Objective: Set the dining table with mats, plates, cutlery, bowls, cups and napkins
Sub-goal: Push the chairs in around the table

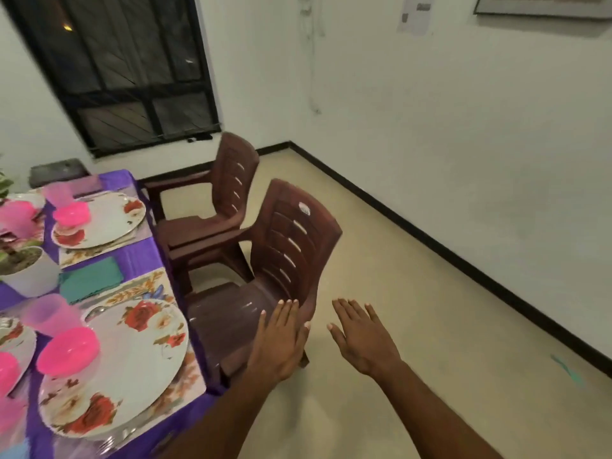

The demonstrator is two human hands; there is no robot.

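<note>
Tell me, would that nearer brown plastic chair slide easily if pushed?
Probably. The nearer brown moulded plastic chair looks thin-walled and slotted, so likely light. The smooth beige floor should let it slide. A push high on its backrest might tip it rather than move it.

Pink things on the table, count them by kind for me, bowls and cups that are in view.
Pink bowls: 4, near, far, one cut off at the left edge, one at far left.
Pink cups: 2, near, far.
Total: 6. The left edge is blurred, so more may be hidden.
</note>
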